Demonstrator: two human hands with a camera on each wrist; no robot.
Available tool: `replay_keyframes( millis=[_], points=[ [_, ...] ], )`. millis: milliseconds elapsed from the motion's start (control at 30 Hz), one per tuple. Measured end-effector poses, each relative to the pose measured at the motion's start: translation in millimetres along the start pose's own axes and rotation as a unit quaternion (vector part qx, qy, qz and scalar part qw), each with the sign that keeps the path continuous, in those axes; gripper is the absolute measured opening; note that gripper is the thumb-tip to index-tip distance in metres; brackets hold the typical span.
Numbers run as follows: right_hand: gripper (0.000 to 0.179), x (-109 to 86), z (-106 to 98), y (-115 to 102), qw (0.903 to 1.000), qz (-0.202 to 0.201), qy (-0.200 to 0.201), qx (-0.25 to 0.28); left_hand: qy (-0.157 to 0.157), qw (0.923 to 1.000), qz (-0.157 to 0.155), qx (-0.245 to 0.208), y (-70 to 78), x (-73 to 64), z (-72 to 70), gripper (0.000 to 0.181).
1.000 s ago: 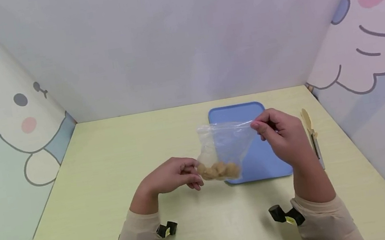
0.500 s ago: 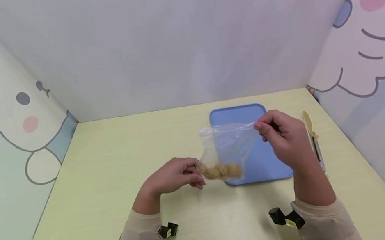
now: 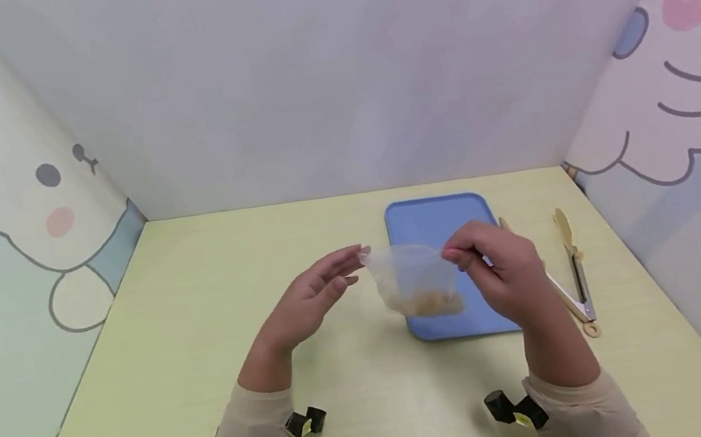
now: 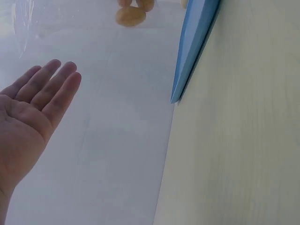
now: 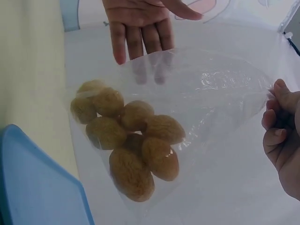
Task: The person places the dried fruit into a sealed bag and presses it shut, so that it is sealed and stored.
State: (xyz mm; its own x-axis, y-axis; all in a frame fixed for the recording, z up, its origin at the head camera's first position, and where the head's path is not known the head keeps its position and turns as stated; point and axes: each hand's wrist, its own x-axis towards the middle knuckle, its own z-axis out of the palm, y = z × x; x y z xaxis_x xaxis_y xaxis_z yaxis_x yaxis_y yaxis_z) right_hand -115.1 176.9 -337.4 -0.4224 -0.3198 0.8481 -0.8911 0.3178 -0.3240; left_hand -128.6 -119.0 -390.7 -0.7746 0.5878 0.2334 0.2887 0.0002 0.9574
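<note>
A clear plastic bag [image 3: 409, 274] hangs over the left part of a blue tray [image 3: 437, 209]. Several brown, wrinkled oval pieces [image 5: 131, 173] lie in its bottom; they look blurred in the head view. My right hand [image 3: 501, 268] pinches the bag's top right corner between thumb and fingers. At the opposite top corner is my left hand [image 3: 308, 300], fingers straight and thumb apart. In the right wrist view, some left fingertips show through the film, and I cannot tell whether they touch it. The left wrist view catches only the bag's lower edge and a few pieces.
Metal tongs [image 3: 581, 282] with beige tips lie spread on the pale yellow table [image 3: 228, 267], right of the tray and partly behind my right forearm. A grey back wall [image 3: 331, 85] rises at the table's far edge, with cartoon-printed walls on both sides.
My left hand has left the bag's lower left corner, risen to the top left corner and straightened its fingers. The right hand has shifted slightly left and down with the bag. More of the tongs shows.
</note>
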Motion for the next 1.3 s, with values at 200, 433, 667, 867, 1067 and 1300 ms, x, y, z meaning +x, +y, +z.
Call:
replay_keyframes(
  millis=[200, 433, 667, 867, 1067, 1300],
  points=[
    [0.028, -2.3, 11.7, 0.2, 0.9985, 0.015, 0.017, 0.050, 0.018, 0.9995, 0.027, -0.006, 1.6, 3.4, 8.2, 0.041],
    [0.018, -3.8, 21.7, -1.5, 0.9914, 0.062, 0.047, 0.105, 0.112, 0.9903, 0.068, 0.045, 4.3, -0.1, 13.2, 0.034],
    [0.001, -5.0, 27.0, -2.4, 0.9849, 0.105, 0.012, 0.137, 0.226, 0.9554, 0.189, 0.025, 13.9, 1.9, 16.8, 0.022],
    [0.031, -9.1, 31.3, -1.6, 0.9603, 0.218, -0.163, 0.061, 0.351, 0.9193, 0.177, -0.024, 29.4, -1.6, 14.5, 0.020],
    [0.047, -17.3, 49.9, 1.6, 0.8820, 0.229, -0.411, -0.035, 0.420, 0.8757, 0.188, -0.145, 42.3, -3.6, 10.4, 0.014],
    [0.022, -21.7, 63.9, 3.1, 0.9025, 0.162, -0.399, 0.003, 0.397, 0.8722, 0.214, -0.189, 50.7, -4.6, 11.6, 0.017]
  ],
)
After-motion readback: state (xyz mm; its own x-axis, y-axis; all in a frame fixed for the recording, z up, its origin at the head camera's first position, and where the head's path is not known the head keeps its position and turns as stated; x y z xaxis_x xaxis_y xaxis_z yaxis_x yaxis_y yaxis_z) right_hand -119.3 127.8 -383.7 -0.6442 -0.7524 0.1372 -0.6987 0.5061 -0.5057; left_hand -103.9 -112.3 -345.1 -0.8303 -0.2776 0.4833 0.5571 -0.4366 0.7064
